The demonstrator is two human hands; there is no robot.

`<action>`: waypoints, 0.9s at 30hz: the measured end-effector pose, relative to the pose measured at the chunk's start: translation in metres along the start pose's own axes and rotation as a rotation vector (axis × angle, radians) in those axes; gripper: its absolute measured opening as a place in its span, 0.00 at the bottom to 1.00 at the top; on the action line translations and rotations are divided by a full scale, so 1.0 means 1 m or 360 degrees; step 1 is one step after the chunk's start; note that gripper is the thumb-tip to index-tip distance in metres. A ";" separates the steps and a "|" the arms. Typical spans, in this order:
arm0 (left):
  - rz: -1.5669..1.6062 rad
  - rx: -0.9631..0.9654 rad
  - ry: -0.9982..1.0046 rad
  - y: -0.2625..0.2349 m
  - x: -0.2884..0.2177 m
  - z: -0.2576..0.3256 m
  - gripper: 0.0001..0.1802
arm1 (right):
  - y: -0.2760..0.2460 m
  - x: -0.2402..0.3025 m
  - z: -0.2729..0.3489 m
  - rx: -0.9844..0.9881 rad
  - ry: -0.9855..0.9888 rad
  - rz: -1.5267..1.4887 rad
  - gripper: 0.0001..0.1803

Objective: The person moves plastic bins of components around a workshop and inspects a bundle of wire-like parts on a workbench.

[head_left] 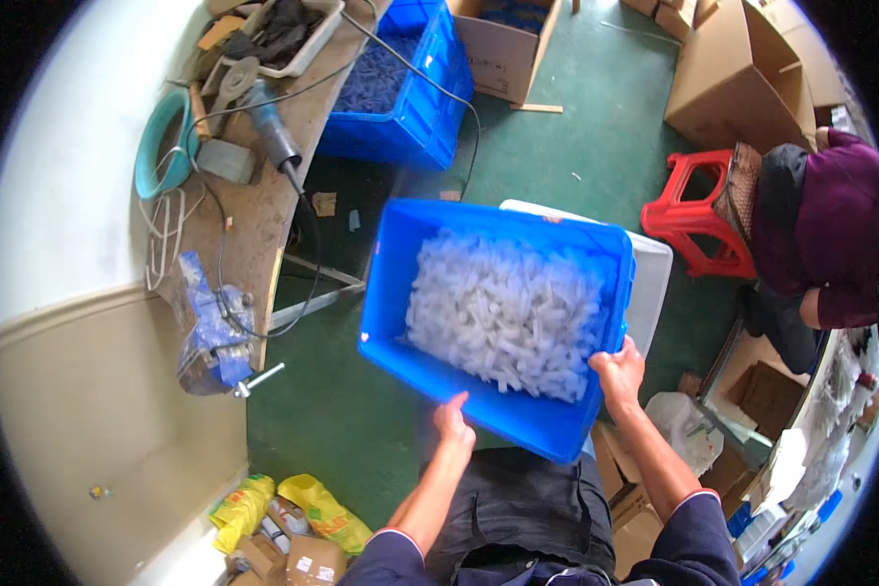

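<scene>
Over green floor [337,430]: blue bin [388,283] of whitish pieces [503,313] | long axis: left-to-right, right end lower in view | open top: facing camera | left hand [453,422]: gripping near rim | right hand [620,376]: gripping right rim

The left hand [454,424] is holding the near side of a blue bin [389,293] while the right hand [619,375] is gripping its right rim. Small whitish pieces [503,314] are lying inside. A red stool [666,214] is standing beside a person [842,220] in maroon; a blue vise [203,337] is sitting on the worktop [201,234].
</scene>
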State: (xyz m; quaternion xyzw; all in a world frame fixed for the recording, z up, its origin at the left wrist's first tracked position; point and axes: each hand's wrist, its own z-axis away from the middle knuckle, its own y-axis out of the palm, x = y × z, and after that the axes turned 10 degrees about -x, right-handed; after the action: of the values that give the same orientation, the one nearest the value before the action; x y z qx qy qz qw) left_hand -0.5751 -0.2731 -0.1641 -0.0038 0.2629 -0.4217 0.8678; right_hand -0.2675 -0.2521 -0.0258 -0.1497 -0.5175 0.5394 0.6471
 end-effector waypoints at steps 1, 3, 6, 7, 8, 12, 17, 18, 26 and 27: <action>0.0022 0.0045 0.0010 0.005 -0.014 -0.017 0.17 | 0.013 0.008 -0.003 -0.0016 -0.0028 -0.0067 0.18; -0.0016 0.0153 0.0069 0.018 -0.044 -0.048 0.14 | 0.042 0.033 -0.008 0.0022 -0.0022 -0.0201 0.18; -0.0042 0.0327 -0.0076 0.049 -0.092 -0.077 0.15 | 0.099 0.040 -0.026 -0.0041 0.0000 -0.0191 0.18; -0.0132 0.0298 -0.0064 0.053 -0.099 -0.083 0.15 | 0.113 0.054 -0.030 -0.0089 -0.0026 -0.0258 0.18; -0.0208 0.0275 -0.0056 0.064 -0.099 -0.083 0.15 | 0.117 0.074 -0.041 -0.0141 -0.0067 -0.0319 0.18; -0.0071 0.0273 -0.0153 0.108 -0.101 -0.107 0.16 | 0.144 0.108 -0.083 -0.0103 -0.0169 -0.0268 0.21; -0.0097 0.0154 -0.0080 0.139 -0.116 -0.134 0.16 | 0.178 0.109 -0.106 -0.0075 -0.0046 -0.0443 0.20; -0.0126 0.0184 -0.0030 0.141 -0.123 -0.142 0.16 | 0.187 0.107 -0.105 -0.0053 -0.0040 -0.0434 0.20; -0.0251 0.0017 0.0091 0.138 -0.159 -0.160 0.17 | 0.221 0.094 -0.068 -0.0075 0.0123 -0.0662 0.19; -0.0255 0.0004 0.0092 0.131 -0.162 -0.159 0.17 | 0.221 0.091 -0.062 -0.0043 0.0108 -0.0693 0.19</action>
State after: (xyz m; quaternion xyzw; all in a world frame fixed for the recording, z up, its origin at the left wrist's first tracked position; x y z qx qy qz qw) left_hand -0.6344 -0.0356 -0.2579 -0.0114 0.2861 -0.4900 0.8233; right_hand -0.3471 -0.0689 -0.1716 -0.0611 -0.5227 0.3745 0.7634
